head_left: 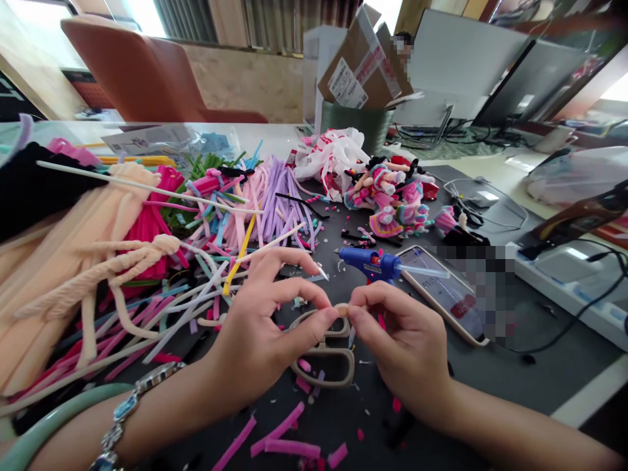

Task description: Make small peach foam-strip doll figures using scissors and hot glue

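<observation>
At the frame's centre, my left hand (267, 314) and right hand (409, 333) are pinching a peach chenille piece (342, 309), seemingly shaping it; next needing steady pressure.

You've got one small beige piece (342, 309) up off the surface (343, 422), pinched at both ends: left hand (267, 320) thumb and finger on one side, right hand (409, 337) thumb and forefinger on the other. Short, pale, slight upward arch across the gap. Lies roughly crosswise to you. Only the middle shows; your fingertips cover the ends. Surface texture too small to read.
</observation>
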`<state>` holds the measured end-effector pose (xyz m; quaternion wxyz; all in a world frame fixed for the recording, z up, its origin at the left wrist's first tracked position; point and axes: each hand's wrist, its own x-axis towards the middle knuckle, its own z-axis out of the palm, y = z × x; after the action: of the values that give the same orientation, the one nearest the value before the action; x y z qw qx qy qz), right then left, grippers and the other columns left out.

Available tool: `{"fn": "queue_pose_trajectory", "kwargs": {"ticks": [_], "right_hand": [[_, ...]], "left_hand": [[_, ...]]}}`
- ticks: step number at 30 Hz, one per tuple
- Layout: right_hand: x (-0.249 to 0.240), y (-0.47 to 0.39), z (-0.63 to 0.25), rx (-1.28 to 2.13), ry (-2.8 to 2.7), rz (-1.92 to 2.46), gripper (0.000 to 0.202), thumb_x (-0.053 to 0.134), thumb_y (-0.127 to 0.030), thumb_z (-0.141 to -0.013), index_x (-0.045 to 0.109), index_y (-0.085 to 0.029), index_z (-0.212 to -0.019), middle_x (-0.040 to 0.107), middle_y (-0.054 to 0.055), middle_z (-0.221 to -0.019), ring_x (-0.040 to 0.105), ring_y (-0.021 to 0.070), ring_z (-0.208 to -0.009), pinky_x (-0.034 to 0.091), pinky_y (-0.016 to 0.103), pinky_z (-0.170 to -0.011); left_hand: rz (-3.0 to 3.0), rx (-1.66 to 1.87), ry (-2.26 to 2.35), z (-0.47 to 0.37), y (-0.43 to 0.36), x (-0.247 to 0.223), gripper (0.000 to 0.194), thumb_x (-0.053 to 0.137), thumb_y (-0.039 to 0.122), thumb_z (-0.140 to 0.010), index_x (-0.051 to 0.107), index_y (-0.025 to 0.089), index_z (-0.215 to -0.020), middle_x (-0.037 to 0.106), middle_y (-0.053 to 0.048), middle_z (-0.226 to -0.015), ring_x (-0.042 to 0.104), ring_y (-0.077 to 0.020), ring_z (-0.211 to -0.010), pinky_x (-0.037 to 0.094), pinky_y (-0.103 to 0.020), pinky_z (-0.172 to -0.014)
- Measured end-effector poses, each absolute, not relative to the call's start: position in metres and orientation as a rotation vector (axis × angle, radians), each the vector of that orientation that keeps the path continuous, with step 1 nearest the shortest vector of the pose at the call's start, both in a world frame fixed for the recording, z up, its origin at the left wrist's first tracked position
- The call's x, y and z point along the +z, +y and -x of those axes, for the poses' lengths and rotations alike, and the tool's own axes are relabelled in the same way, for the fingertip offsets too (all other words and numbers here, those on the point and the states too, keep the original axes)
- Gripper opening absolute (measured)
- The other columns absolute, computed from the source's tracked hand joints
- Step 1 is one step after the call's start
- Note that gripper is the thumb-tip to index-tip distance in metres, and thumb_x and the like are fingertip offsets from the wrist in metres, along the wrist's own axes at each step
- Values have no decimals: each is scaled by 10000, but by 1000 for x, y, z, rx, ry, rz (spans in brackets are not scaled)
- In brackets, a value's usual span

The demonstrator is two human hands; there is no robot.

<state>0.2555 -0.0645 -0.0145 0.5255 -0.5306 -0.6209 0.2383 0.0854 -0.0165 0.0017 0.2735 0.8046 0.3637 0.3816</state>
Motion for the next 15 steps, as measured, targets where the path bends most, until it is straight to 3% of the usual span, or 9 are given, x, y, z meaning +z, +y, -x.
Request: {"fn": "queue_pose_trajectory", "kwargs": {"ticks": [15], "right_hand": [[-14,-63,-257,550,-1504,1273,107,556,-141,-796,588,-189,-706,558,-37,-647,497,88,-580,403,204,-547]], "left_hand": [[-2325,1011,915,-85,-19,4,187,486,99,-811,613,225,-759,495,-9,-1091,436,-212,-1100,304,-431,-969]]}}
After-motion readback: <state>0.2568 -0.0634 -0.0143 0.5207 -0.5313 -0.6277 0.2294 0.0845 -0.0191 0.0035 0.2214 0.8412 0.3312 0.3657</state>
